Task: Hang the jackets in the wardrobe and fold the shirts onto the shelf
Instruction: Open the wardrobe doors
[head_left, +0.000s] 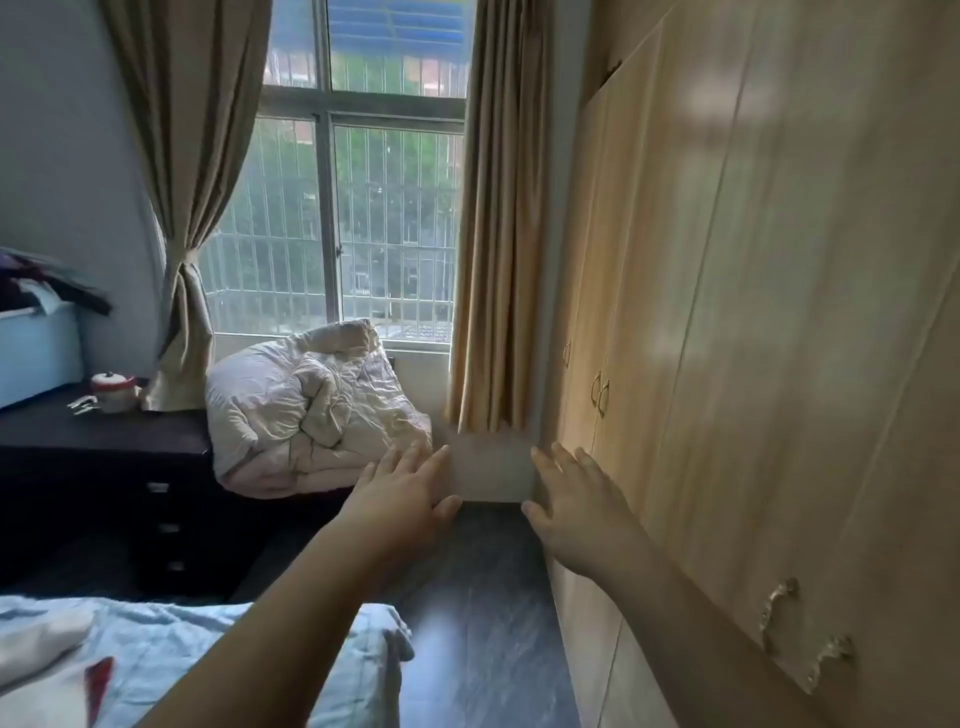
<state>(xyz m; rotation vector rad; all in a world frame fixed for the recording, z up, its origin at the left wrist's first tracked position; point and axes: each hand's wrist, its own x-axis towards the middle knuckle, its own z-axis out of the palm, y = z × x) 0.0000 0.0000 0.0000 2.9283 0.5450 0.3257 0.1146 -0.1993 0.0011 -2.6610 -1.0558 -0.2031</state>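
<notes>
A tall light-wood wardrobe fills the right side, with all its doors closed and ornate metal handles on the nearest pair. My left hand and my right hand are stretched out in front of me with fingers straight, holding nothing. The right hand is close to the wardrobe's lower door edge; I cannot tell if it touches. A pile of dark clothes lies on a pale blue box at the far left. White and red fabric lies on the bed at the bottom left.
A bed with a light blue sheet is at the lower left. A dark chest of drawers stands by the wall, with a crumpled duvet beside it under the window. Dark floor runs between bed and wardrobe. Beige curtains hang by the window.
</notes>
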